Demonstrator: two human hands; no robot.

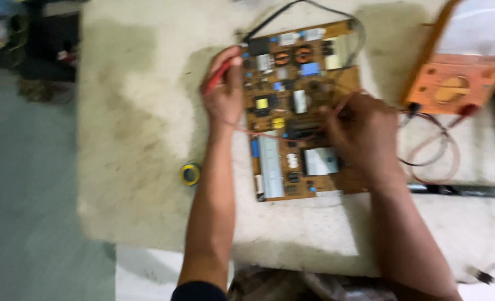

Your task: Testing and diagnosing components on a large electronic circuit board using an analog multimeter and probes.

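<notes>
The circuit board (300,111), a flat, stiff, light but fragile panel crowded with components, lies on the worn table (136,111); it is probably safest gripped by its bare edges. Your left hand (223,92), at the board's left edge, pinches a red probe (218,75). Your right hand (364,134) arches over the board's right side, fingers closed on a thin red lead.

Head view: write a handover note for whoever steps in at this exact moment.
Left hand: holds the red probe, tip at the circuit board's upper left edge.
Right hand: on the board's middle right, pinching a thin red lead; blur hides any tip.
Orange meter sits to the right, leads coiled beside it. Yellow tape roll lies left of the board.
Done: both hands at the board.
Left: reading not visible.
</notes>
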